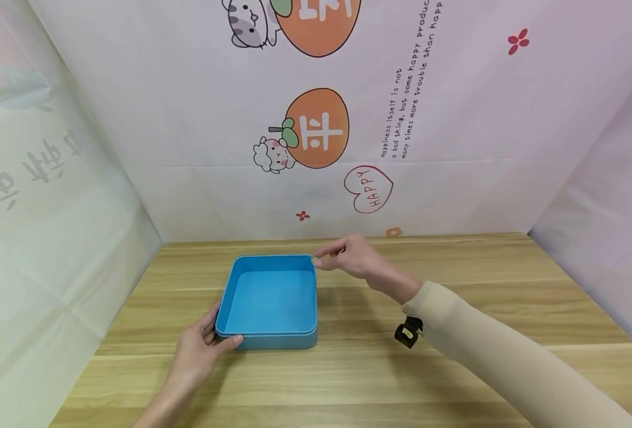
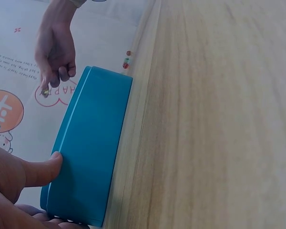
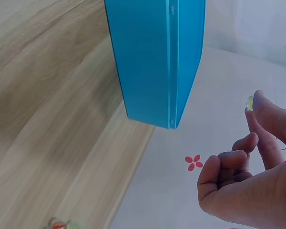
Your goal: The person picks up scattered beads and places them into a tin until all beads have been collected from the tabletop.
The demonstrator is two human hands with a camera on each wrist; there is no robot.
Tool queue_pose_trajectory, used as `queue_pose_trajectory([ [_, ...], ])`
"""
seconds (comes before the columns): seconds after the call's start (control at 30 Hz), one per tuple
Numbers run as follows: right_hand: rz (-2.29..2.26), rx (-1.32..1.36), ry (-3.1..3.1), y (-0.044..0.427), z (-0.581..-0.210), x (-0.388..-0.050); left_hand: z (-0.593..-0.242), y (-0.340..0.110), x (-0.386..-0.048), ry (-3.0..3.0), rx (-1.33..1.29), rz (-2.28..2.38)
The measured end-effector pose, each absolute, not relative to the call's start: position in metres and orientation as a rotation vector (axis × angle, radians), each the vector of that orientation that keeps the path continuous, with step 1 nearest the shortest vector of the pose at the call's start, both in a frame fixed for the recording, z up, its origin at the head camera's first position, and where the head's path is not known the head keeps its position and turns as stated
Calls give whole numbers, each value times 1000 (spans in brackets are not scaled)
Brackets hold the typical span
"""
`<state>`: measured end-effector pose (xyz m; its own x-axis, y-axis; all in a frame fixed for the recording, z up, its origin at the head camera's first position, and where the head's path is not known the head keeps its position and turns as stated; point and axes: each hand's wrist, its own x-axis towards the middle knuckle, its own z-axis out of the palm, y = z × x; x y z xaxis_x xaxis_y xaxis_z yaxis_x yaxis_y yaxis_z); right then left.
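Pale wood-grain table [image 1: 380, 380] w/ blue squarish open-top plastic box [image 1: 278, 342]; L hand [image 1: 195, 348], thumb & fingers bent, grips near-L corner. R hand [image 1: 354, 257], by far-R corner, thumb-&-index pinches tiny round clear-yellow glassy marble [image 3: 250, 103] just above box height.

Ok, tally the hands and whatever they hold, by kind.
Hands: 2, the left hand and the right hand
Blue box: 1, held by the left
Small glassy bead: 1, pinched by the right
Total: 4
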<state>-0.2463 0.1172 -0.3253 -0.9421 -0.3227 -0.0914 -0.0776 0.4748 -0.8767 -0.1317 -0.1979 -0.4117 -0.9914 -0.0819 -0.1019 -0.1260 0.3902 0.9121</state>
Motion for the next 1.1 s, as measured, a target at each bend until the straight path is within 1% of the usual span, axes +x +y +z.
queue_pose_trajectory([
  [0.63,-1407,-378,2532,80,-337,-259,-412,-198,-132,2578,-190,1716],
  [0.87,-1440,-367,2501,66,-339,-259,-412,-198,-132,2572,-200,1711],
  [1.1,-1449,-411,2492,49,-342,-255,-410,-198,-131,2569,-207,1714],
])
